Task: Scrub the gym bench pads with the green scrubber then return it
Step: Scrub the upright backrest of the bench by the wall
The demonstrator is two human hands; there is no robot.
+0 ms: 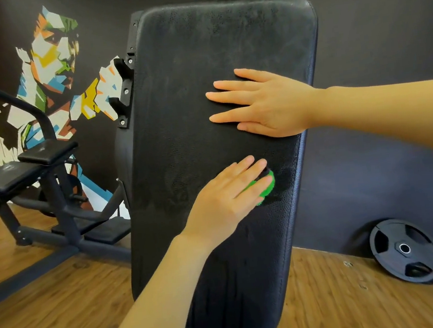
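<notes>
Head view: left hand (223, 198) presses green scrubber (265, 185) on bench pad (199, 71).

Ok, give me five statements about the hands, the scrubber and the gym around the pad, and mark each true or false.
1. The left hand presses the green scrubber against the back pad. True.
2. The right hand grips the pad's edge with curled fingers. False: it lies flat on the pad's face, fingers straight.
3. The right hand sits higher on the pad than the left. True.
4. A weight plate leans against the wall on the right. True.
5. The scrubber lies on the wooden floor. False: it is under the left hand's fingers, on the pad.
</notes>
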